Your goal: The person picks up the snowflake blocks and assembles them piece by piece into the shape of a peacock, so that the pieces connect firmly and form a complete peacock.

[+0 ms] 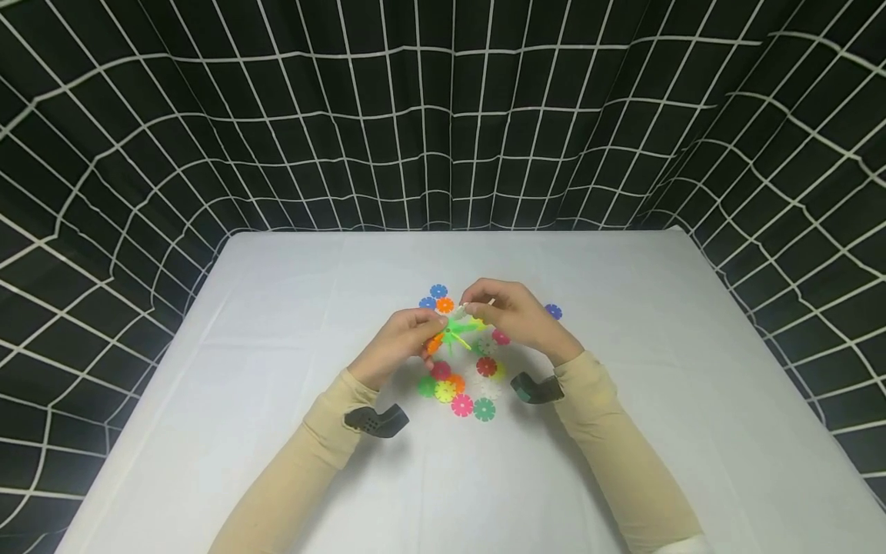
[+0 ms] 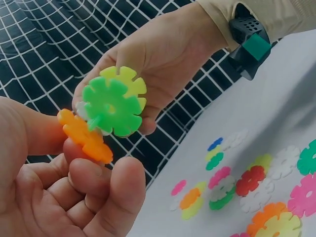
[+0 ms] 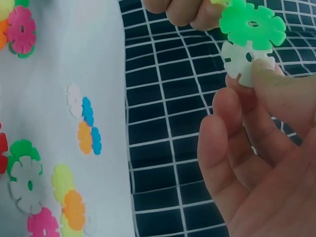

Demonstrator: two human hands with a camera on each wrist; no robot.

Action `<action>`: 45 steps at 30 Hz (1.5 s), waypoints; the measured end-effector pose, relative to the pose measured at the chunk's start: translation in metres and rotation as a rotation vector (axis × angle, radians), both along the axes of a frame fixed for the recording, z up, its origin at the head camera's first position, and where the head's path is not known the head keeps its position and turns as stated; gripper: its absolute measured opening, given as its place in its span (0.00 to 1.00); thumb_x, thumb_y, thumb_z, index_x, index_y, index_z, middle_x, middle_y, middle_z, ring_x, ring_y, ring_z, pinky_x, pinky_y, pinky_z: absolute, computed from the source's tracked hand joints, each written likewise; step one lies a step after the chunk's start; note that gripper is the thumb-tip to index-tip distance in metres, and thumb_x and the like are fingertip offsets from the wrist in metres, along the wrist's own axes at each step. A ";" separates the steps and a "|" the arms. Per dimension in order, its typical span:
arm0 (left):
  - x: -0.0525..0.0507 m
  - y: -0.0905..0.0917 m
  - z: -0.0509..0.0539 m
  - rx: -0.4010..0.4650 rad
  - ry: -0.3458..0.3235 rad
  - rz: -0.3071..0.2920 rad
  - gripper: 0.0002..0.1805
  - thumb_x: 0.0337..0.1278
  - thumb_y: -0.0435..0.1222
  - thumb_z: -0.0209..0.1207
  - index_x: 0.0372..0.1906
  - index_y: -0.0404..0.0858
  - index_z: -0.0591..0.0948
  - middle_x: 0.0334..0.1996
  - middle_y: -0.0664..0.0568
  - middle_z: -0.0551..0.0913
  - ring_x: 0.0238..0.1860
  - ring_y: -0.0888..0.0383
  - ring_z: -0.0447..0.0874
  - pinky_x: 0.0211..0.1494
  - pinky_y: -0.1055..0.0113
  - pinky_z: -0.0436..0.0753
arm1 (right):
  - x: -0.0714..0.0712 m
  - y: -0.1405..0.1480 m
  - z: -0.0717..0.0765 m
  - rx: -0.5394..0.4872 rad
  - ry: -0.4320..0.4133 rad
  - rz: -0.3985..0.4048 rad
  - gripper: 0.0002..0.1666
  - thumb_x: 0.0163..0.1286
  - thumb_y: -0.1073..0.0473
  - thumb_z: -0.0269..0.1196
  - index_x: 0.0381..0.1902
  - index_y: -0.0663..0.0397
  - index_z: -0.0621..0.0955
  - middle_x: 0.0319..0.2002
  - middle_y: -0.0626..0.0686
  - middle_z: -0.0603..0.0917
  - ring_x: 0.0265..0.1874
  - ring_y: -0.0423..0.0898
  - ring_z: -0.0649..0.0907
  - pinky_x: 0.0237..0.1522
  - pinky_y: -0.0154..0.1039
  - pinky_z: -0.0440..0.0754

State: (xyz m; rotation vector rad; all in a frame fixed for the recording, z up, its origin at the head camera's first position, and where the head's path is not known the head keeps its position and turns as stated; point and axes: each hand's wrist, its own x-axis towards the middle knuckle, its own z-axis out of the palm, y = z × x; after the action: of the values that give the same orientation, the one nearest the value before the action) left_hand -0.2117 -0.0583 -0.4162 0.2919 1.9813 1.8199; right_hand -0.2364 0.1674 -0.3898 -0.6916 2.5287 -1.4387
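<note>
Head view: my left hand point(image 1: 396, 340) pinches an orange disc point(image 2: 85, 138).
Right hand point(image 1: 521, 314): mine, pinching a white disc point(image 3: 237, 65).
Green disc point(image 2: 120, 112): between my hands, above the surface point(image 1: 471, 485).

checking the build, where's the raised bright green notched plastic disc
In the left wrist view, the green disc is right of an orange notched plastic disc; the head view shows it between left hand and right hand.
</note>
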 end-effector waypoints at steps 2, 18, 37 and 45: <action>0.000 0.000 0.000 0.005 0.003 0.001 0.13 0.73 0.42 0.55 0.41 0.34 0.80 0.25 0.55 0.72 0.17 0.58 0.77 0.55 0.48 0.81 | 0.000 0.000 0.000 -0.002 0.001 0.006 0.06 0.72 0.64 0.62 0.44 0.52 0.85 0.44 0.51 0.86 0.47 0.50 0.80 0.48 0.44 0.81; 0.001 -0.002 -0.003 0.036 -0.075 -0.082 0.09 0.76 0.39 0.51 0.40 0.37 0.75 0.17 0.58 0.61 0.14 0.60 0.60 0.19 0.71 0.67 | 0.003 -0.002 0.003 0.081 0.049 0.038 0.06 0.69 0.64 0.66 0.43 0.50 0.87 0.42 0.48 0.88 0.46 0.46 0.82 0.50 0.45 0.80; 0.000 -0.003 0.001 0.285 -0.076 0.037 0.08 0.79 0.37 0.45 0.42 0.38 0.70 0.19 0.58 0.73 0.21 0.61 0.76 0.27 0.71 0.81 | 0.000 -0.013 -0.013 0.176 -0.060 -0.089 0.14 0.75 0.60 0.59 0.55 0.54 0.83 0.50 0.56 0.87 0.41 0.53 0.85 0.49 0.50 0.86; -0.002 -0.009 0.004 0.446 -0.074 0.123 0.04 0.78 0.34 0.47 0.50 0.43 0.70 0.29 0.56 0.81 0.37 0.59 0.85 0.37 0.69 0.86 | 0.014 -0.034 -0.040 0.534 -0.118 0.213 0.24 0.69 0.49 0.66 0.61 0.47 0.80 0.43 0.46 0.81 0.39 0.43 0.80 0.45 0.40 0.82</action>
State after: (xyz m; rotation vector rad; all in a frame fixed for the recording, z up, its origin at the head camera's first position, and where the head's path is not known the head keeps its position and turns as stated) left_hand -0.2140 -0.0669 -0.4127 0.2346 1.5571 2.3075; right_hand -0.2224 0.1335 -0.4297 -0.7181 2.4866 -0.6674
